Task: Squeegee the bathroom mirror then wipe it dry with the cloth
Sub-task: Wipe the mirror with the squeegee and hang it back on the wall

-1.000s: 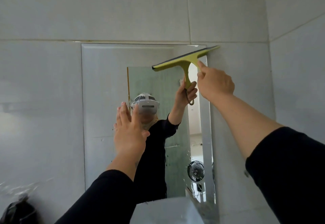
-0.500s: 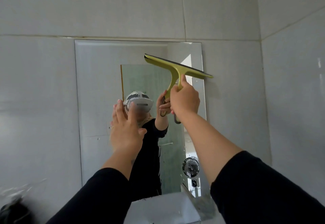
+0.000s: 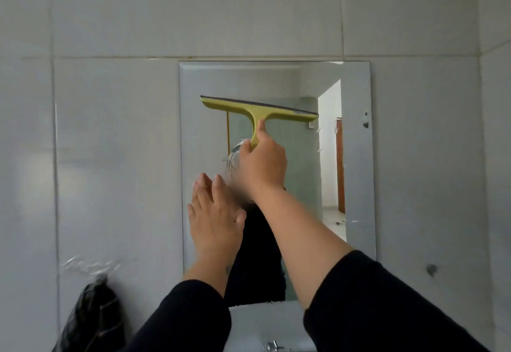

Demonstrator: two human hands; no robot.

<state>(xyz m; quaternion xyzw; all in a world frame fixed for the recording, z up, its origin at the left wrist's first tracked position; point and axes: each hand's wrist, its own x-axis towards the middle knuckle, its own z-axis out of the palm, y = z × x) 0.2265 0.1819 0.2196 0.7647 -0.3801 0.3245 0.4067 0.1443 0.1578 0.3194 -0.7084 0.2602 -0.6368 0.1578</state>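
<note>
At the lower left a dark bag (image 3: 88,321) hangs against the tiled wall (image 3: 116,158); what it holds cannot be made out. Next comes the left hand (image 3: 214,220), fingers spread and flat, raised at the mirror (image 3: 356,158) near its left edge, gripping nothing. Right of it the right hand (image 3: 264,167) is wrapped around the handle of the yellow squeegee (image 3: 257,112), whose blade lies across the upper middle of the glass, sloping slightly down to the right. A white sink (image 3: 260,324) sits below the mirror.
</note>
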